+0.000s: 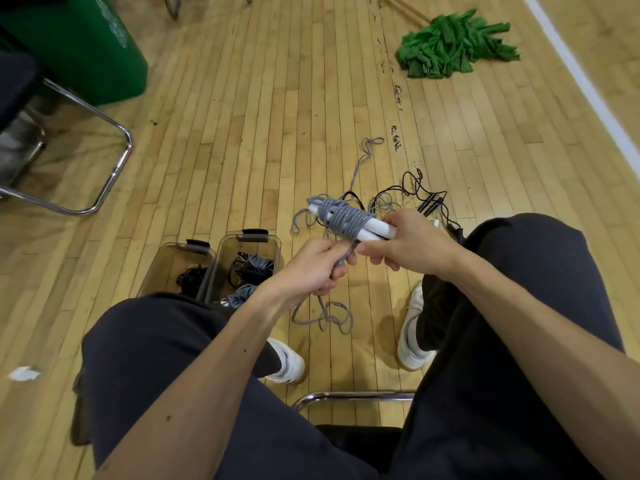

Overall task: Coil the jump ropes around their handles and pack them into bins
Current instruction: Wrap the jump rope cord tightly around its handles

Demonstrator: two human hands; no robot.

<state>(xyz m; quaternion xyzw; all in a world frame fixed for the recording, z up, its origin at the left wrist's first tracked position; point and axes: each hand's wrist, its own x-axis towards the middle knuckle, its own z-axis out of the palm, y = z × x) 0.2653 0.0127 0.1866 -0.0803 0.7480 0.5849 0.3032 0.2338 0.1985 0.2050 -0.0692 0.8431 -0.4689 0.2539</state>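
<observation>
Seated person's left hand [317,268] is clenching a strand of grey rope [343,216] just below the bundle, and the slack is hanging down to loose loops on the wood floor [242,133] between two white shoes [289,363]. The right hand [412,242] is grasping the near end of two white handles [375,227], held side by side and tilting up to the left. Grey rope is wrapping the handles' middle in close, slightly uneven turns, leaving both white ends bare. To the left, two clear bins [228,251] are standing touching on the floor, holding coiled black and grey ropes. Beyond the hands, a black rope [412,188] is lying tangled. Farther off, a green mop [453,43] is lying on the floor.
</observation>
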